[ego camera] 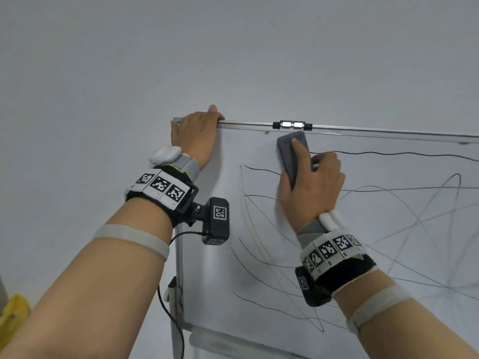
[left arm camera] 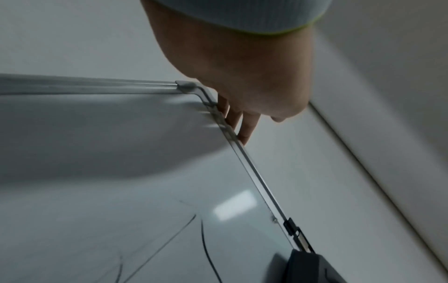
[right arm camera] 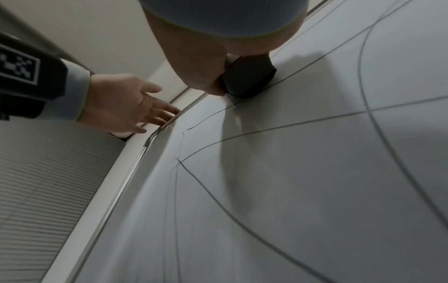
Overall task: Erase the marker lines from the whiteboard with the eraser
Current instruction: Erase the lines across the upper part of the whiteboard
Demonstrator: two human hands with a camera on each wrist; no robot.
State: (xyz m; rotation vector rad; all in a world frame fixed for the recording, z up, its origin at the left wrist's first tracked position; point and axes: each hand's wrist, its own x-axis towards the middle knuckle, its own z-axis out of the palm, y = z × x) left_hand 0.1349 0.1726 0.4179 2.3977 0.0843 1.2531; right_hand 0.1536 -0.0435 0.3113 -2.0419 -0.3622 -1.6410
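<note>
- Now the right hand (ego camera: 312, 183) holds the dark grey eraser (ego camera: 293, 156) against the whiteboard (ego camera: 337, 229), near the top edge and a little left of the middle of the visible part.
- Its index finger lies straight along the back of the eraser, and the thumb and the other fingers are curled around the two long sides — so the hand grips it, not only pushes it.
- From the right wrist view the flat face of the eraser (right arm camera: 247, 76) touches the board surface (right arm camera: 290, 172), with one marker line passing just under it.
- The eraser stands almost upright, its upper end just below the metal frame (ego camera: 363, 131) of the top edge, near a small black and silver clip (ego camera: 292, 124) on that frame.
- The left hand (ego camera: 195, 136) is at the top left corner of the whiteboard; the palm lies over the corner and the fingers are hooked over the top edge.
- In the left wrist view the fingers (left arm camera: 247, 126) go behind the frame (left arm camera: 254, 176), close together and only slightly bent.
- Many thin black marker lines (ego camera: 272, 265) cross the board below and to the right of the eraser — long curves and loops; one line runs from the eraser toward the right edge.
- Both wrists carry bands with black and white square markers (ego camera: 162, 186), and a small black camera box (ego camera: 219, 220) hangs under the left wrist.
- A yellow object (ego camera: 11, 317) shows at the lower left, too blurred to tell what it is.
</note>
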